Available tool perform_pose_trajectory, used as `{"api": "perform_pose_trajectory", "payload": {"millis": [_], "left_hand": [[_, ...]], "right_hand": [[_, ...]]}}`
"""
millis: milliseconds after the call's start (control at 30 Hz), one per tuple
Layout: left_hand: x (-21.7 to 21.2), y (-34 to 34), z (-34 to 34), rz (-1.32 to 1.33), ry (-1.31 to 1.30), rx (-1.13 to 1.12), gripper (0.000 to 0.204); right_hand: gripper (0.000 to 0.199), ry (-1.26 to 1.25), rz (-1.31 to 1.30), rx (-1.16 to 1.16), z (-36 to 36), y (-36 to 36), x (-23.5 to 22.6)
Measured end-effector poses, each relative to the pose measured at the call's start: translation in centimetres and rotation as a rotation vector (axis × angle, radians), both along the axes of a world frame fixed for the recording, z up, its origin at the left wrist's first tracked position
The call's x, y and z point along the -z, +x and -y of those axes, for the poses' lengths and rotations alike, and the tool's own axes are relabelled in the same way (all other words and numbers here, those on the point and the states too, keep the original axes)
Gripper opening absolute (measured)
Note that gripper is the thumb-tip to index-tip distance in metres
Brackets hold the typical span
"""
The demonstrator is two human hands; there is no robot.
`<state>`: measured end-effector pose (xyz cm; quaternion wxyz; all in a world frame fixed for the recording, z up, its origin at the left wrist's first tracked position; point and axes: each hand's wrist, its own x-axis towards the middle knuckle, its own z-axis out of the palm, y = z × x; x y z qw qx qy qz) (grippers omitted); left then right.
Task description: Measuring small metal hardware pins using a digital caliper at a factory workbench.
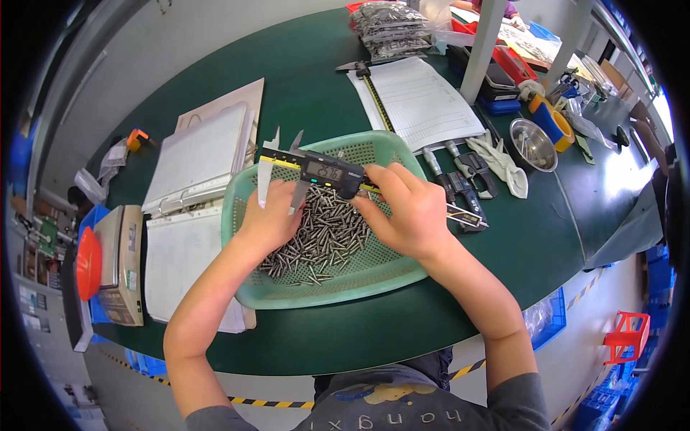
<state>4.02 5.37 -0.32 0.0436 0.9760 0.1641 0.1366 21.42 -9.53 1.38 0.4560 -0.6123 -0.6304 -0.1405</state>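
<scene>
My right hand (406, 212) grips the body of a digital caliper (327, 171) and holds it level over a green mesh basket (251, 287). A heap of small grey metal pins (323, 237) lies in the basket. My left hand (269, 223) sits at the caliper's lower jaws, fingertips pinched there; whether a pin is between them is hidden. The caliper's display faces up.
An open ring binder (190, 187) lies left of the basket, a scale (118, 262) further left. A paper form (420, 100), more calipers (463, 176), white gloves (503, 165), a steel bowl (533, 144), tape rolls (553, 118) and bagged parts (392, 29) sit behind and right.
</scene>
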Motion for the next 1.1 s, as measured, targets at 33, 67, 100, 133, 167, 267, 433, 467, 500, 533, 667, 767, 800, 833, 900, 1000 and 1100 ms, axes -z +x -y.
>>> {"api": "perform_pose_trajectory", "payload": {"millis": [33,67,100,133,167,267,433,467,500,533,667,767,800,833,900,1000,1100], "left_hand": [[-0.5,0.0,0.4,0.03,-0.012,-0.05,0.017],[-0.8,-0.1,0.8,0.06,-0.024,-0.104,0.016],[-0.9,-0.3,1.0,0.124,-0.185,-0.194,0.015],[-1.1,-0.5,1.4,0.121,-0.18,-0.215,0.015],[-1.3,-0.7,2.2,0.322,-0.565,-0.254,0.014],[-2.0,-1.7,4.2,0.681,-1.157,-0.287,0.014],[-1.1,-2.5,5.8,1.027,-1.232,-0.161,0.017],[-1.1,-2.5,6.0,1.045,-1.245,-0.13,0.016],[-1.2,-2.6,6.0,1.066,-1.255,-0.112,0.016],[-1.1,-2.8,6.0,1.085,-1.256,-0.118,0.016],[-0.9,-2.8,6.1,1.104,-1.268,-0.081,0.016],[-1.0,-2.9,6.2,1.104,-1.279,-0.092,0.016],[-1.1,-2.8,6.2,1.099,-1.283,-0.093,0.016],[-1.1,-2.8,6.2,1.104,-1.287,-0.094,0.016],[-1.1,-2.9,6.2,1.099,-1.321,-0.099,0.015],[-1.1,-3.0,6.2,1.097,-1.315,-0.082,0.015],[-1.4,-2.8,6.2,1.089,-1.327,-0.085,0.015]], "right_hand": [[0.031,0.006,-0.008,0.004,0.0,0.1,0.1],[0.031,0.011,-0.015,0.004,-0.1,0.2,0.3],[0.032,0.034,-0.007,0.005,-0.1,0.3,0.2],[0.032,0.065,-0.006,0.011,0.0,0.4,0.1],[0.032,0.075,-0.001,0.013,0.1,0.5,0.0],[0.033,0.063,-0.001,0.001,-0.1,0.4,0.1],[0.035,0.049,0.021,-0.022,0.0,-0.1,-0.1],[0.035,0.044,0.033,-0.039,0.0,-0.1,-0.1],[0.035,0.035,0.036,-0.032,0.0,-0.2,-0.1],[0.035,0.027,0.039,-0.025,0.0,-0.2,-0.2],[0.033,-0.004,0.056,-0.051,0.3,0.1,-0.2],[0.033,0.006,0.071,-0.065,0.2,0.0,-0.2],[0.033,0.001,0.076,-0.067,0.2,0.0,-0.2],[0.033,0.005,0.079,-0.069,0.1,0.0,-0.3],[0.033,0.005,0.085,-0.072,0.1,-0.1,-0.3],[0.033,-0.001,0.076,-0.076,0.1,-0.1,-0.2],[0.031,-0.003,0.064,-0.071,0.2,0.2,-0.3]]}}
